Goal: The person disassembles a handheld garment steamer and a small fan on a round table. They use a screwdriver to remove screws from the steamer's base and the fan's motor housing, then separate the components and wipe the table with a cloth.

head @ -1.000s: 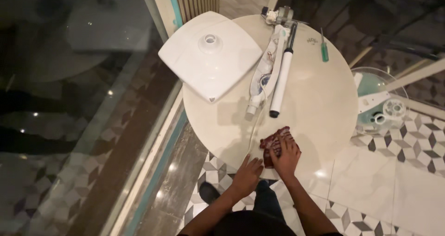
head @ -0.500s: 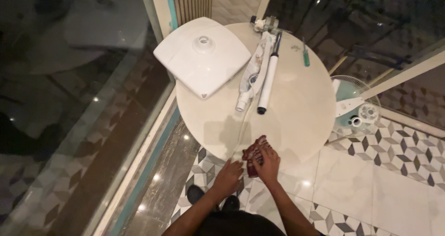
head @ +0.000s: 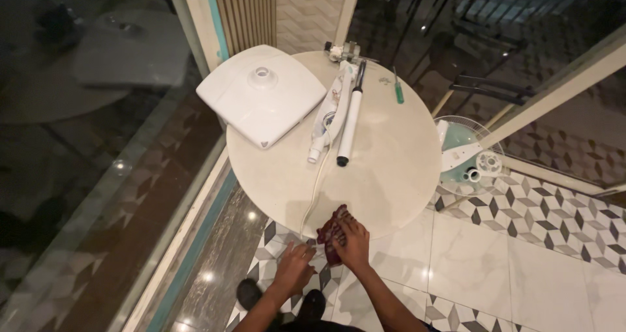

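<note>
Looking down from head height on a round cream-coloured table (head: 391, 162) standing on a patterned tiled floor (head: 521, 267) beside a glass wall (head: 98, 175). At the near edge of the table, the right hand (head: 355, 244) lies palm-down on a crumpled dark red cloth (head: 331, 229), fingers laid close together over the fabric and pressing it against the tabletop rim; part of the cloth hangs over the edge. The left hand (head: 295, 267) sits just left of and below the cloth, off the table edge, fingers curled loosely; whether they grip a fold of the cloth cannot be told. A thin white cord (head: 316, 188) runs from near the cloth toward the far side of the table. At the far left rests a white square plastic fan base (head: 261, 94) overhanging the edge. Beside it, toward the centre, lie a white plastic housing piece (head: 329, 110) and a white pole with black end (head: 349, 120), side by side. A green-handled screwdriver (head: 398, 91) lies far right. On the floor to the right stands a pale green fan grille with blades (head: 466, 156).
</note>
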